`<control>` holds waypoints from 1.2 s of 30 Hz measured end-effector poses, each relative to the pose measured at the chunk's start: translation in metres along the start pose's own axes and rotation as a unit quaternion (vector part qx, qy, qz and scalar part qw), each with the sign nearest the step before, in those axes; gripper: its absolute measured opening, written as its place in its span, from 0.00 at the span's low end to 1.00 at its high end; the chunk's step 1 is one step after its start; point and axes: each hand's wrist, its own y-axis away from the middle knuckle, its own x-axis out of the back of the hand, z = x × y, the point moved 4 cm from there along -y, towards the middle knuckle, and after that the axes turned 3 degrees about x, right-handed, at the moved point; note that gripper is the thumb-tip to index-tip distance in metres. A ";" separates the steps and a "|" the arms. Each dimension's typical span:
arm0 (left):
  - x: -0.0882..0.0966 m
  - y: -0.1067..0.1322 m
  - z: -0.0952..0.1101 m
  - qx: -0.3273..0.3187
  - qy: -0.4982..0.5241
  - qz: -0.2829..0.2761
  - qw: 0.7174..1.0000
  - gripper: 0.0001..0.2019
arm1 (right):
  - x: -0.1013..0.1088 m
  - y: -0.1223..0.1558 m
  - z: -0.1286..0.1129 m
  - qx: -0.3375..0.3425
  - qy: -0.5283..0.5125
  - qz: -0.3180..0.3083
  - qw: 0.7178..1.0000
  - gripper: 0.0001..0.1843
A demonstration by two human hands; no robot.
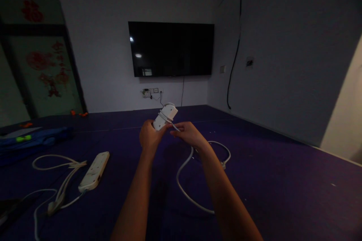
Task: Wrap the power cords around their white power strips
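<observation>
My left hand (149,136) is closed around the lower end of a white power strip (166,116), held up tilted in front of me. A few turns of its white cord (185,165) lie around the strip's body. My right hand (188,132) pinches that cord just beside the strip. The rest of the cord hangs down in a loose loop over the purple floor to a plug (223,164) at the right.
A second white power strip (94,171) with its tangled cord (58,165) lies on the floor at the left. A blue object (34,141) lies farther left. A dark TV (171,49) hangs on the far wall above wall sockets (151,92).
</observation>
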 end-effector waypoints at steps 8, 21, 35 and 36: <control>-0.004 0.002 0.007 -0.032 -0.147 0.012 0.989 0.31 | -0.003 -0.002 0.009 0.016 0.030 -0.049 0.998 0.19; -0.004 0.014 0.026 -0.129 -0.258 0.060 0.956 0.24 | 0.003 -0.006 0.009 -0.032 0.187 0.045 0.981 0.35; -0.005 0.010 0.023 -0.175 -0.208 0.030 0.962 0.27 | 0.006 -0.007 0.010 -0.048 0.163 0.079 0.982 0.31; -0.004 0.009 0.023 -0.177 -0.203 0.024 0.963 0.28 | 0.006 -0.008 0.010 -0.050 0.166 0.084 0.981 0.31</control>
